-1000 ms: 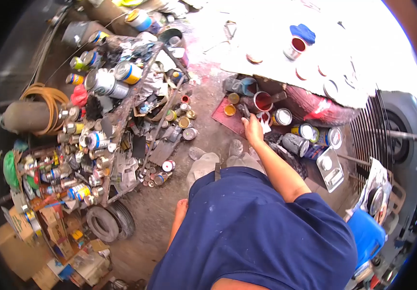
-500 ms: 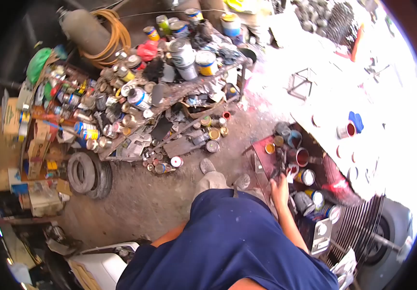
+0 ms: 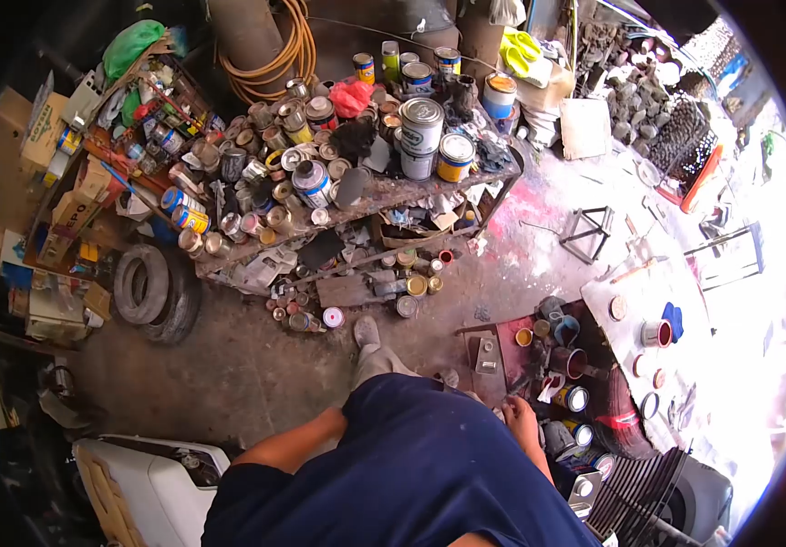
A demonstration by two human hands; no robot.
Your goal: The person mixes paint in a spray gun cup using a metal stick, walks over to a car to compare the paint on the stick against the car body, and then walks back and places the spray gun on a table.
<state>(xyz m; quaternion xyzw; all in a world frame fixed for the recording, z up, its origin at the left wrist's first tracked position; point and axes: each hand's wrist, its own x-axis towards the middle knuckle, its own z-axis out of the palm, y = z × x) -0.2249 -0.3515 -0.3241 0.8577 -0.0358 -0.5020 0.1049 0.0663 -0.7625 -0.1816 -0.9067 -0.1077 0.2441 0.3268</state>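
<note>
My right hand [image 3: 522, 423] is low beside my body, close to the paint cans at the right. Its fingers are curled together, and what they hold, if anything, is too small to make out. Close by are a paint can with a pale lid [image 3: 573, 397], a dark-red-lined can [image 3: 569, 362] and a flat metal can [image 3: 486, 356] on a red board. My left arm hangs at my left side; the left hand [image 3: 331, 423] is mostly hidden behind my dark blue shirt, its fingers out of sight.
Ahead stands a cluttered workbench [image 3: 356, 211] with many paint cans. Two tyres [image 3: 151, 292] lie at the left, near a white car panel [image 3: 170, 479]. A metal stand [image 3: 588, 232] is on the floor at the right. Lids and a red can [image 3: 656, 334] rest on a pale board.
My right hand has drawn back from among the cans toward my body. My view has shifted, showing more of the left arm and the back of the workshop.
</note>
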